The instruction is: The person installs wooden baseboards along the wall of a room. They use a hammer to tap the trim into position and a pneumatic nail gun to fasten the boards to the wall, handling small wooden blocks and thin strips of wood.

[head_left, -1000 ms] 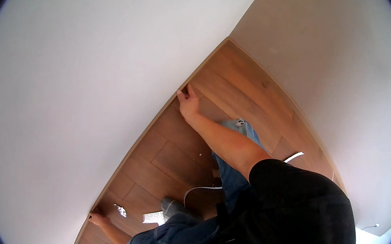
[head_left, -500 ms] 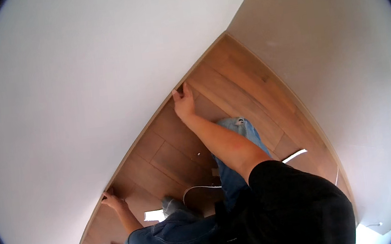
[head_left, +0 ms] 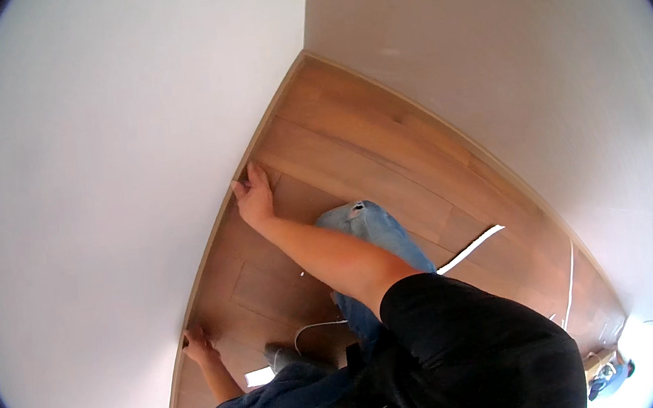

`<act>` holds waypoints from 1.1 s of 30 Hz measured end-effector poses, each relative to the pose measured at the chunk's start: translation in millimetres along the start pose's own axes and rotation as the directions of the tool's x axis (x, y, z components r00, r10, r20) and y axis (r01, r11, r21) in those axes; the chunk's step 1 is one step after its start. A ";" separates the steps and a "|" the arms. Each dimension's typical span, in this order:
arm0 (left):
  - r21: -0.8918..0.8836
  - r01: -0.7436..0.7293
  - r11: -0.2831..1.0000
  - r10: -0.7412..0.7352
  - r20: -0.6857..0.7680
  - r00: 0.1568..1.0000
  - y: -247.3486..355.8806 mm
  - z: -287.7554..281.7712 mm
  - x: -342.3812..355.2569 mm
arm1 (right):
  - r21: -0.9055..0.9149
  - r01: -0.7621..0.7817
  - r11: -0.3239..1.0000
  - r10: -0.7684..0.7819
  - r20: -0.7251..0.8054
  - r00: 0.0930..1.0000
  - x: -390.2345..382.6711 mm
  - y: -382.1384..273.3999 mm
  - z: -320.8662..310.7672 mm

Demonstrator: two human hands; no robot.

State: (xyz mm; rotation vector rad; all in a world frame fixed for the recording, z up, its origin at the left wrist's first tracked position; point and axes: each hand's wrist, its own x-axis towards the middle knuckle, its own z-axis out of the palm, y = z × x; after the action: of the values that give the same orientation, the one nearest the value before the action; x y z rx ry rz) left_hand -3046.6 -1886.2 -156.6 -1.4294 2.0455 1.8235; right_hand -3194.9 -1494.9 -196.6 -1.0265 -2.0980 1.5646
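Note:
A thin wood-toned skirting strip (head_left: pixel 208 258) runs along the foot of the white wall on the left. My right hand (head_left: pixel 256 200) is at the strip, nearer the corner, one fingertip on its wall side and another digit on its floor side. Further back along the same strip, my left hand (head_left: pixel 201 347) has its bent fingers against it; its fingertips are partly hidden. Beneath my arms lies a brown wood-plank floor (head_left: pixel 368 143), where my jeans-clad knee (head_left: pixel 368 219) rests.
A second skirting strip (head_left: pixel 447 127) edges the right wall (head_left: pixel 488 65). White strip-like pieces (head_left: pixel 472 248) and a thin white cable (head_left: pixel 316 325) lie on the floor. A white piece (head_left: pixel 260 376) sits near my foot. At the far lower right, a person (head_left: pixel 614 381) is near a bright opening.
My view has turned, so the corner and both hands show differently in the picture. Both hands remain at the strip. The person at lower right has come into view; tools at lower left are mostly out of it.

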 end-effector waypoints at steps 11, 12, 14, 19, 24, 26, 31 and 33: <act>-0.069 0.088 0.994 -0.082 0.076 0.994 1.2 36.2 -9.6 | -0.086 0.130 0.988 -0.139 -0.098 0.986 0.2 -8.2 -4.1; -0.090 0.092 0.992 -0.088 0.041 0.995 -0.9 29.0 -13.3 | -0.012 0.040 0.999 -0.040 -0.004 0.999 -4.9 -12.2 -3.6; -0.102 0.061 0.993 -0.058 0.031 0.998 -1.1 37.4 -27.6 | -0.010 -0.041 0.999 0.041 0.088 0.995 -1.9 -9.2 -6.8; -0.008 -0.066 0.998 0.067 0.212 0.975 12.6 45.5 -20.8 | -0.194 0.233 0.953 -0.226 0.060 0.972 27.8 -2.5 -3.1; 0.234 -0.117 0.965 0.129 -0.039 0.991 -10.8 13.5 -21.5 | 0.212 -0.053 0.976 -0.008 0.276 0.961 -12.4 -41.6 -17.3; 0.320 -0.266 0.909 0.290 -0.027 0.957 -3.4 6.8 -13.9 | 0.288 -0.125 0.950 0.014 0.358 0.934 19.9 -19.0 -9.3; 0.263 -0.216 0.940 0.222 0.006 0.975 -33.9 -30.1 -51.4 | 0.090 -0.112 0.990 0.069 0.386 0.920 10.5 -25.6 -25.9; 0.239 -0.197 0.951 0.225 -0.098 0.969 -53.1 -53.7 -73.4 | -0.100 -0.145 0.984 0.173 0.400 0.900 5.1 -38.0 -35.0</act>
State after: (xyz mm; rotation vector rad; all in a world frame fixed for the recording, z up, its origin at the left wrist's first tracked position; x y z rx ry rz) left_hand -2943.1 -1880.1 -138.0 -1.3380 2.4630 1.5319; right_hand -3189.4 -1472.4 -150.1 -0.9808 -2.4029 1.9419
